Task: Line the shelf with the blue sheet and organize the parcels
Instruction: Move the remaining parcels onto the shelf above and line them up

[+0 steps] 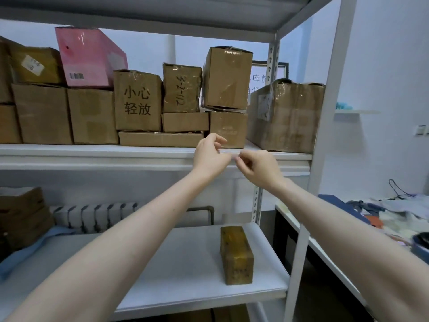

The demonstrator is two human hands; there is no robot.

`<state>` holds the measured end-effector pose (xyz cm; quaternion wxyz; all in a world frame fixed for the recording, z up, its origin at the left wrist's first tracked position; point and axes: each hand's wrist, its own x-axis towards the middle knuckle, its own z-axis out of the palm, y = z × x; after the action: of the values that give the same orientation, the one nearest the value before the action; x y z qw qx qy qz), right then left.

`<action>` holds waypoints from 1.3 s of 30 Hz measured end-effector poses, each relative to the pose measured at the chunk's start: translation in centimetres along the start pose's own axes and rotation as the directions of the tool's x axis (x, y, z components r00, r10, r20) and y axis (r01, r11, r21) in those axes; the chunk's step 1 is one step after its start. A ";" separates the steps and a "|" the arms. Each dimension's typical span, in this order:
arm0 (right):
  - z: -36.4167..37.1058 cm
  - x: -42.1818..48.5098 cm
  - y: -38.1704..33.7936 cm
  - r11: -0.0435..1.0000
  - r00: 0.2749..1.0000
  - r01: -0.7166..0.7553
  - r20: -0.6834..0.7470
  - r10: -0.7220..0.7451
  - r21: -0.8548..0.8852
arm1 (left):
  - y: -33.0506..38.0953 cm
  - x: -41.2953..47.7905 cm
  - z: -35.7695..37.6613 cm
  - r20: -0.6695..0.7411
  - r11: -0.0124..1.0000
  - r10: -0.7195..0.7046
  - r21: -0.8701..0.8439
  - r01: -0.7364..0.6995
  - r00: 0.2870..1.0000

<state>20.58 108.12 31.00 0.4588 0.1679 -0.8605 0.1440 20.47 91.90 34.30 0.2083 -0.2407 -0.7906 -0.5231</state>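
Observation:
My left hand [209,156] and my right hand [260,168] meet at the front lip of the middle shelf [92,151]. The fingers of both are curled and pinch the thin edge of the pale blue sheet [251,148] that lines it. Several cardboard parcels [137,101] stand along this shelf. One small box [228,129] sits just behind my hands, with a pink box [90,56] stacked at the left. A small brown parcel [235,254] stands alone on the lower shelf [185,270]. More blue sheet [34,247] lies bunched at the lower left.
A large plastic-wrapped carton [287,117] fills the shelf's right end. The white shelf post [325,135] rises just right of my hands. A radiator [92,214] stands behind the lower shelf. Brown boxes [21,217] sit at the lower left. A cluttered side table [394,214] is on the right.

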 end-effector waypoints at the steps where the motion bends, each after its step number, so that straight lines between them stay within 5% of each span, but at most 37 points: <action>1: -0.1 -0.8 0.3 1.000 0.999 -0.007 0.041 0.007 -0.009 | -0.1 -0.4 0.5 0.012 1.000 -0.013 0.002 0.013 1.000; 6: 1.0 -5.2 2.3 0.991 0.957 -0.127 0.260 0.130 -0.029 | -1.7 -3.2 2.1 0.058 0.997 -0.075 0.017 0.075 0.995; 10: 3.9 -8.9 3.0 0.960 0.845 -0.210 0.459 0.274 -0.186 | -4.4 -5.3 3.5 0.092 0.986 -0.151 0.078 0.144 0.984; 19: 12.1 -15.3 6.3 0.689 0.276 -0.528 0.667 0.693 -0.497 | -14.2 -5.9 6.3 0.158 0.890 -0.443 0.198 0.412 0.882; 24: 16.6 -15.7 6.5 0.529 0.103 -0.664 0.636 0.765 -0.528 | -19.1 -3.9 7.9 0.210 0.832 -0.541 0.279 0.480 0.815; 34: 21.7 -18.0 7.6 0.427 0.015 -0.692 0.579 0.815 -0.582 | -24.8 -0.8 9.1 0.290 0.790 -0.609 0.303 0.533 0.738; 39: 21.5 -17.9 7.6 0.454 0.036 -0.710 0.617 0.786 -0.538 | -25.4 -1.0 8.4 0.306 0.758 -0.650 0.321 0.567 0.696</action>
<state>10.81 109.11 3.75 -0.1334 -0.2804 -0.9224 0.2297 5.39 90.99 12.18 -0.1200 -0.0430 -0.8991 -0.4188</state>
